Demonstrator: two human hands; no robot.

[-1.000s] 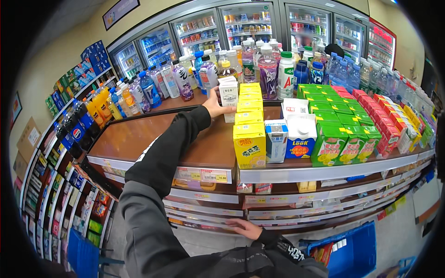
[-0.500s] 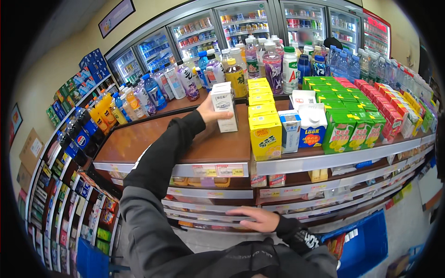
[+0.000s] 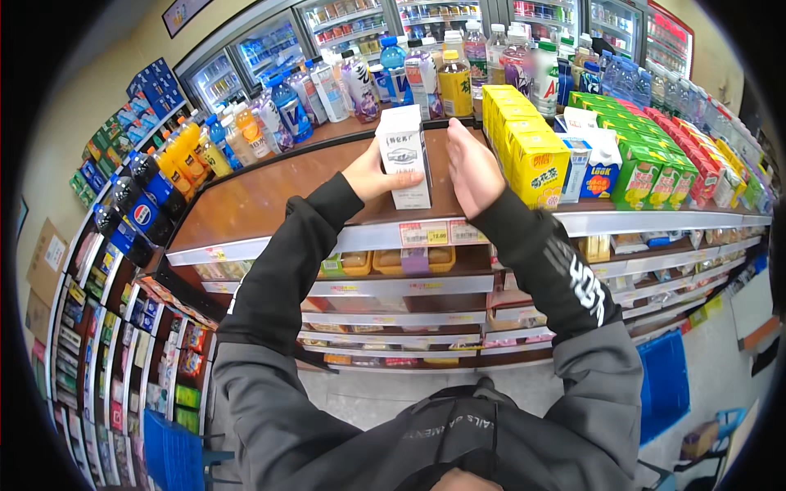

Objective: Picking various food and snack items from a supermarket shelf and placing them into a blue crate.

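Observation:
A white drink carton [image 3: 408,168] with a grey drawing on its front stands upright near the front edge of the brown shelf top [image 3: 278,192]. My left hand [image 3: 368,173] grips it from the left side, thumb across its front. My right hand [image 3: 475,172] is held flat on the carton's right, fingers extended and pointing away from me, with a narrow gap between palm and carton. Just right of that hand runs a row of yellow drink cartons [image 3: 536,159]. Whether more white cartons stand behind the front one, I cannot tell.
Bottles, among them a yellow-capped one [image 3: 455,82], line the back. Small cartons, a white-and-blue gable-top carton [image 3: 602,168] and green cartons [image 3: 643,176] fill the right. Dark cola bottles [image 3: 135,204] stand far left. A blue crate [image 3: 665,385] is at lower right.
My right hand has risen from below the shelf to the white carton's right side. The view has shifted closer to the shelf; my left hand still holds the carton.

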